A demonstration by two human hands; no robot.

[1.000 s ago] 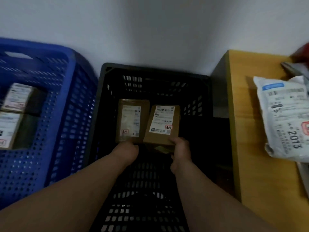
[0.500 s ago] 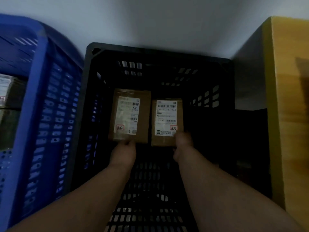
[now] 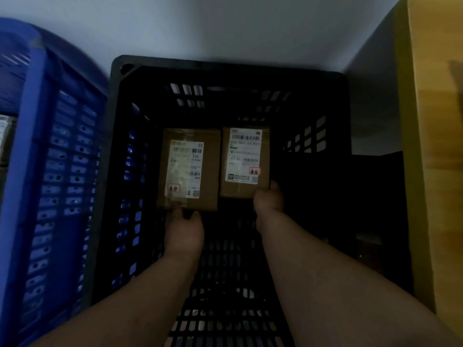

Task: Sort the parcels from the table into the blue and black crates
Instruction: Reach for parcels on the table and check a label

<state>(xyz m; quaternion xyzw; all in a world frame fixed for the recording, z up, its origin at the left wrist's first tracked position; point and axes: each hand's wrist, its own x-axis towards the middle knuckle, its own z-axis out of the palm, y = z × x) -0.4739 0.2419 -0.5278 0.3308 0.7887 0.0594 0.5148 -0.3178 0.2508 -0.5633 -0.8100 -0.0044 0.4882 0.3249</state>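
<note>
Two bare forearms reaching down into the black crate (image 3: 225, 68), over its perforated floor. Left hand (image 3: 184, 231) at the near edge of the left parcel (image 3: 213, 169), fingertips on that edge; grip there cannot be told, fingers hidden beneath. Right hand (image 3: 268, 200) at the near right corner of the right parcel (image 3: 265, 149), thumb up along its side, fingers curled under, holding the box. Both brown cardboard parcels side by side, almost touching, white shipping labels facing up, each with a small red-bordered sticker. Beyond them, the crate's far wall with slotted openings. Just left, touching the black one, the blue crate (image 3: 27, 171), contents blurred. Far right, the wooden counter (image 3: 431, 146) edge. Behind everything, a pale wall (image 3: 225, 26).
</note>
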